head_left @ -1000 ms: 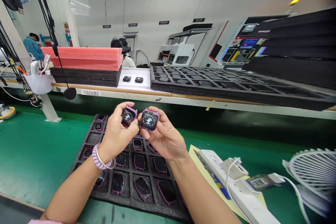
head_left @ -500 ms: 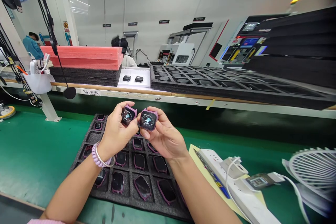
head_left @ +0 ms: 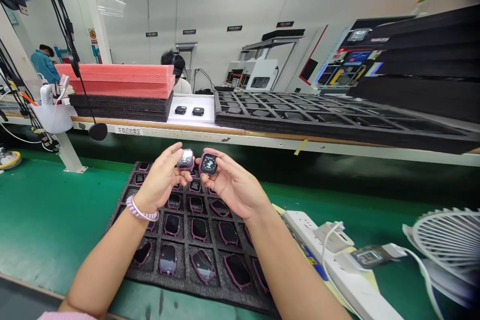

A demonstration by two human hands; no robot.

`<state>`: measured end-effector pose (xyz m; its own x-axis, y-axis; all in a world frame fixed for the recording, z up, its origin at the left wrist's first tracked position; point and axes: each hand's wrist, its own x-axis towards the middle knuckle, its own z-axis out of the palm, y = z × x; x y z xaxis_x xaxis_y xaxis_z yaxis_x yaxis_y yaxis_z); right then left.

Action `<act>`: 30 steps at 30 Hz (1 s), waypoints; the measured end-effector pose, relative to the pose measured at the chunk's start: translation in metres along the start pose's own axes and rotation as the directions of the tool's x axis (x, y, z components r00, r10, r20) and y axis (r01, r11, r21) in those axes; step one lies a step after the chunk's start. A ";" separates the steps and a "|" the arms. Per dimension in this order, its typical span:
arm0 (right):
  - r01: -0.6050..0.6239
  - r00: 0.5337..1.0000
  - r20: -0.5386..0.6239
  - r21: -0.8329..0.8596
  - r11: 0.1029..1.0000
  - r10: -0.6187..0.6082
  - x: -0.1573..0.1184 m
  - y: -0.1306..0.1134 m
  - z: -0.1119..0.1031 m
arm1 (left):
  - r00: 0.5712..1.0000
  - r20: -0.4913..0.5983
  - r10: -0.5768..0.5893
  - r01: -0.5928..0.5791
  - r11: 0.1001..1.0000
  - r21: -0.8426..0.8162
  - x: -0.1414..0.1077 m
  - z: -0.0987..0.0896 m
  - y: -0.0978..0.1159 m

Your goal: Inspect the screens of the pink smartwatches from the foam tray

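Between thumb and fingers, my left hand [head_left: 162, 176] grips a purple-cased smartwatch [head_left: 186, 159], whose screen catches a bright glare. Beside it, my right hand [head_left: 237, 180] pinches a second purple smartwatch [head_left: 208, 164], its lit dial facing me. The two watches are held close side by side, a narrow gap between them. Below both hands lies a black foam tray [head_left: 183, 280] with square compartments. Many compartments hold purple-cased watches, mostly with dark screens, such as the watch [head_left: 198, 229] near the middle. My forearms and hands cover parts of the tray.
Right of the tray sits a white power strip [head_left: 311, 240] with plugs and cables; a white fan [head_left: 446, 245] stands beyond. The shelf ahead carries red foam [head_left: 116, 80], a white box [head_left: 191, 118] with two dark pieces, and a black tray [head_left: 318, 112]. Other people are behind.
Both watches have moved slightly up and away from me. The left watch has tilted, so its screen now reflects light. My left fingers have shifted around it, and more of the tray shows.
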<state>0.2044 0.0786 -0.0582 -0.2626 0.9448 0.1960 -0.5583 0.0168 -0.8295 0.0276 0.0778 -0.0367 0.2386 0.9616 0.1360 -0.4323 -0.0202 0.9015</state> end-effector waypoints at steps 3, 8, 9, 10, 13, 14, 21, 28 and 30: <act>0.029 1.000 0.003 -0.060 0.998 -0.029 -0.002 -0.001 0.003 | 0.998 0.017 0.054 -0.055 0.996 0.067 -0.001 0.001 -0.001; 0.079 0.997 -0.009 -0.122 0.989 -0.081 -0.005 -0.003 0.008 | 0.988 0.041 0.147 -0.153 0.971 0.186 -0.002 0.002 -0.003; 0.096 0.995 -0.011 -0.134 0.986 -0.098 -0.006 -0.003 0.009 | 0.987 0.039 0.154 -0.159 0.968 0.197 -0.002 0.002 -0.004; 0.112 0.993 -0.012 -0.148 0.983 -0.115 -0.006 -0.002 0.009 | 0.987 0.036 0.158 -0.162 0.966 0.203 -0.002 0.002 -0.004; 0.141 0.989 -0.008 -0.197 0.970 -0.145 -0.006 -0.002 0.010 | 0.985 0.035 0.169 -0.173 0.960 0.218 -0.001 0.002 -0.005; 0.144 0.989 -0.006 -0.211 0.967 -0.149 -0.007 -0.002 0.010 | 0.985 0.039 0.170 -0.174 0.959 0.222 0.000 0.002 -0.005; 0.180 0.983 0.006 -0.267 0.947 -0.185 -0.007 0.000 0.010 | 0.984 0.070 0.164 -0.176 0.957 0.229 0.000 0.003 -0.005; 0.212 0.975 0.009 -0.313 0.926 -0.220 -0.006 0.001 0.010 | 0.982 0.083 0.172 -0.188 0.949 0.252 0.000 0.004 -0.006; 0.228 0.972 0.017 -0.335 0.914 -0.236 -0.006 0.002 0.010 | 0.980 0.090 0.178 -0.196 0.946 0.259 0.000 0.003 -0.006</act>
<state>0.1974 0.0697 -0.0557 -0.1370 0.9083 0.3953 -0.3069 0.3406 -0.8887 0.0331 0.0772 -0.0413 0.2351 0.9139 0.3309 -0.2302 -0.2784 0.9325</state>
